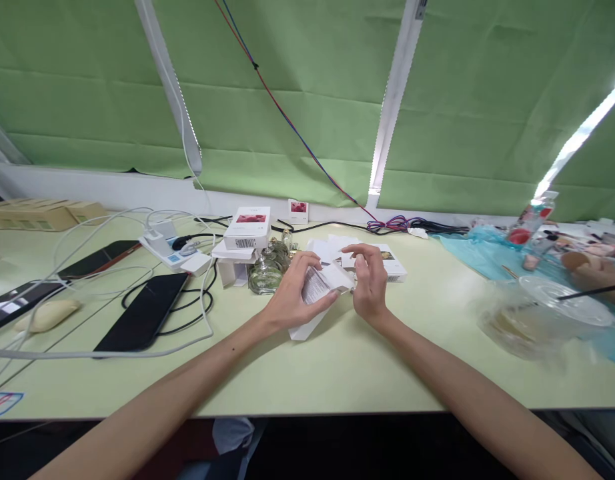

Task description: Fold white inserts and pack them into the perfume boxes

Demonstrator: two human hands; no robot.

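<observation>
My left hand is closed around a white folding carton with small print on its side and its end flaps sticking out. Just right of those flaps is my right hand, its fingers bent and the thumb and forefinger apart, with nothing visible between them. Behind the hands lie white paper pieces and a flat white box with a picture on it. Left of my left hand stand several clear glass bottles, partly hidden. Next to them, a white box with a red flower picture rests on another white carton.
To the left are a black phone, another phone, a power strip and tangled cables. A lidded plastic cup with a straw stands right. Beyond it lie blue plastic and another person's hand.
</observation>
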